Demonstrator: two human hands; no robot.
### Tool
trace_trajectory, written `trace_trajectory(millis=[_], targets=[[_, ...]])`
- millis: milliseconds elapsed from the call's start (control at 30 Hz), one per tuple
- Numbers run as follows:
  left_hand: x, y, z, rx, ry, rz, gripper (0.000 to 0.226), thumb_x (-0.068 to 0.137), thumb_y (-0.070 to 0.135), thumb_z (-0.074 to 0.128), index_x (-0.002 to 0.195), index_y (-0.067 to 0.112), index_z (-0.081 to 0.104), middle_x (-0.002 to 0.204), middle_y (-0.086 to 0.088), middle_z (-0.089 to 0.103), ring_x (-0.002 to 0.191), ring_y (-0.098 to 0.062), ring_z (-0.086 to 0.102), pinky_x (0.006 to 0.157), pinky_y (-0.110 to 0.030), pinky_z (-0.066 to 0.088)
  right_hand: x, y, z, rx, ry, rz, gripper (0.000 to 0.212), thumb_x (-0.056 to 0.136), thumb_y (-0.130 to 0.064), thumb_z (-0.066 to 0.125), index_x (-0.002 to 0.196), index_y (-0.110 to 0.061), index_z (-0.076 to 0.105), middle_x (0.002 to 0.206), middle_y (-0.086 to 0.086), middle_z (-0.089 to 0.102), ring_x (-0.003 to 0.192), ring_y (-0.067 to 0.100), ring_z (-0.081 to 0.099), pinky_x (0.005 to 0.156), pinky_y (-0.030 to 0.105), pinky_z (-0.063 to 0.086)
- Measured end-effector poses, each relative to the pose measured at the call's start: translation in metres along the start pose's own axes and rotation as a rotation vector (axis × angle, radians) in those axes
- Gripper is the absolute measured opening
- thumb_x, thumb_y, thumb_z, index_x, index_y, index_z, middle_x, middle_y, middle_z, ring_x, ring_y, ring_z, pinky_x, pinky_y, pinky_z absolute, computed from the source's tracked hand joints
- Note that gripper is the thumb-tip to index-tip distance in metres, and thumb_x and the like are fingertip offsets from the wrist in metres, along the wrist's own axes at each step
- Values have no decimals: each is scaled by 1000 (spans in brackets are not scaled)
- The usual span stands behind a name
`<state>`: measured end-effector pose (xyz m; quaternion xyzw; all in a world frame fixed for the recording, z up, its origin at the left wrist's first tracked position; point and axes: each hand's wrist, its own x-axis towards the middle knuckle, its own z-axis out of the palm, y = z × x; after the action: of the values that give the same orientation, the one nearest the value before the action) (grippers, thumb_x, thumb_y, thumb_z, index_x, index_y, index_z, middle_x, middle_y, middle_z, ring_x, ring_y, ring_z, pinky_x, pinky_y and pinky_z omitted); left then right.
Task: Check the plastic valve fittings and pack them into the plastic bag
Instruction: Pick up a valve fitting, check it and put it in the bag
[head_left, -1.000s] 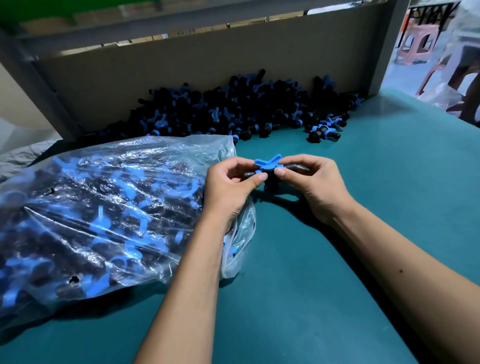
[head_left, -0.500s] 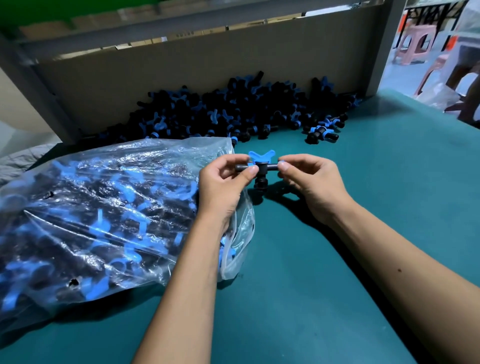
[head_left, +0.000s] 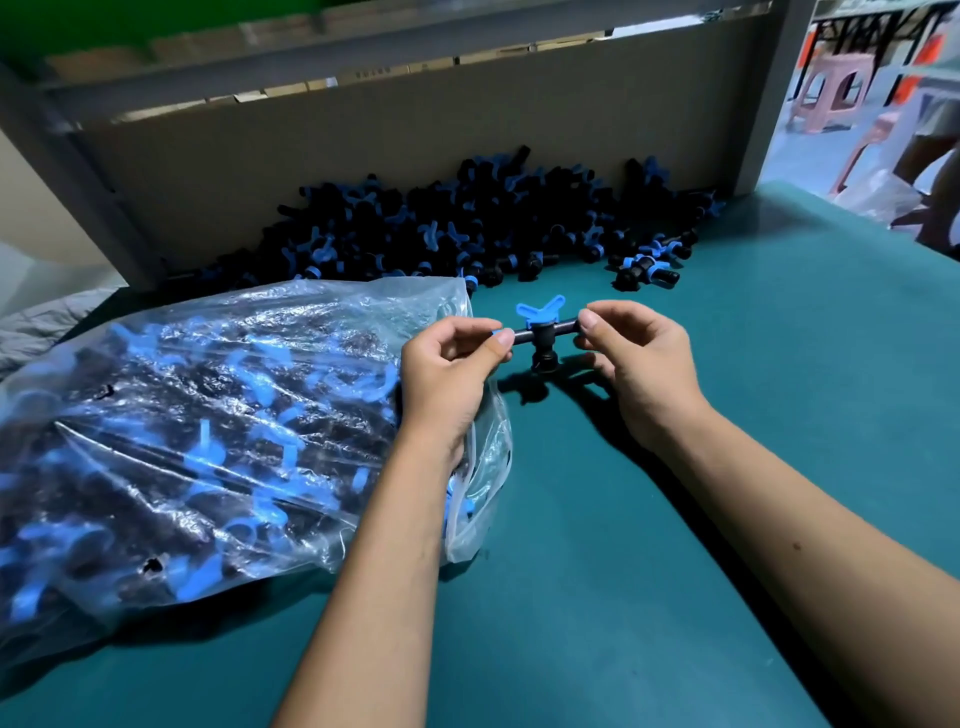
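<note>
Both hands pinch one valve fitting by its ends, left hand, right hand, above the surface, at three o'clock from the bag. It looks light, stiff, easily held by those ends.

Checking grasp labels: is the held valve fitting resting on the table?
No, the valve fitting is held above the green table, pinched at its ends by the left hand and right hand.
</note>
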<state>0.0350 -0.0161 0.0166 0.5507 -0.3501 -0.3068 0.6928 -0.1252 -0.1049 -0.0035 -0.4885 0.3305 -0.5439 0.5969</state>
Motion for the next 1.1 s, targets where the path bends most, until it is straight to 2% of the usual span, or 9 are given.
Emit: trace_trajectory(millis=[167, 333, 400, 533, 667, 733, 833, 967, 1100], targets=[[0, 3, 0, -50, 61, -7, 8, 84, 4, 81, 86, 7, 74, 74, -3, 75, 77, -17, 74, 82, -35, 62, -8, 5, 9, -320, -107, -150, 31, 83, -32, 82, 99, -18, 59, 86, -4, 68, 72, 23, 68, 59, 35, 58], [-3, 3, 9, -39, -3, 27, 10, 84, 8, 82, 83, 5, 73, 76, -13, 76, 76, -22, 75, 74, -30, 60, -12, 4, 11, -589, -175, -306, 32, 77, -26, 87, 95, -21, 61, 87, -6, 72, 79, 20, 71, 70, 47, 61], [-2, 2, 8, 113, 9, 137, 14, 86, 19, 81, 81, 10, 73, 77, -6, 76, 77, -21, 74, 78, -35, 60, -11, 4, 11, -534, -124, -264, 21, 82, -19, 83, 93, -16, 66, 86, 1, 73, 80, 24, 72, 71, 46, 62], [0, 7, -5, 810, 113, 486, 13, 82, 33, 79, 86, 25, 69, 95, 10, 69, 104, -15, 57, 86, -29, 44, -9, -5, 11, -85, -70, 26, 8, 98, -9, 63, 94, -3, 64, 81, 18, 72, 62, 24, 69, 60, 31, 60], [2, 10, -17, 1209, -42, 271, 53, 71, 15, 77, 119, 34, 61, 150, -2, 37, 147, -20, 17, 123, -44, 23, -6, -13, 6, 150, -64, 171, 26, 107, -18, 48, 93, -2, 62, 77, 19, 73, 56, 19, 63, 51, 21, 52], [-2, 13, -16, 1257, -129, 201, 74, 68, 4, 69, 133, 37, 53, 165, -1, 15, 156, -20, -6, 127, -47, 4, -5, -14, 5, 191, -69, 192, 27, 108, -19, 46, 93, -3, 62, 77, 19, 72, 57, 19, 62, 50, 20, 50], [-6, 16, -13, 1280, -169, 169, 92, 67, -12, 57, 142, 40, 45, 170, 2, 1, 156, -21, -20, 121, -40, -12, -6, -14, 5, 198, -82, 190, 25, 107, -19, 46, 98, -2, 62, 77, 18, 72, 57, 18, 62, 51, 20, 50], [-6, 17, -12, 1088, -148, 209, 90, 66, -22, 45, 135, 37, 51, 168, 8, 10, 156, -12, -11, 120, -39, 28, -5, -13, 4, 133, -120, 162, 14, 101, -13, 58, 103, -2, 65, 83, 19, 72, 61, 19, 62, 55, 22, 52], [6, 25, -17, 785, -60, 339, 80, 65, -26, 40, 119, 28, 65, 159, 3, 39, 149, -12, 29, 103, -12, 35, -7, -8, 5, -60, -158, 73, 5, 91, -8, 73, 96, -8, 71, 81, 7, 73, 57, 15, 59, 52, 23, 49]])
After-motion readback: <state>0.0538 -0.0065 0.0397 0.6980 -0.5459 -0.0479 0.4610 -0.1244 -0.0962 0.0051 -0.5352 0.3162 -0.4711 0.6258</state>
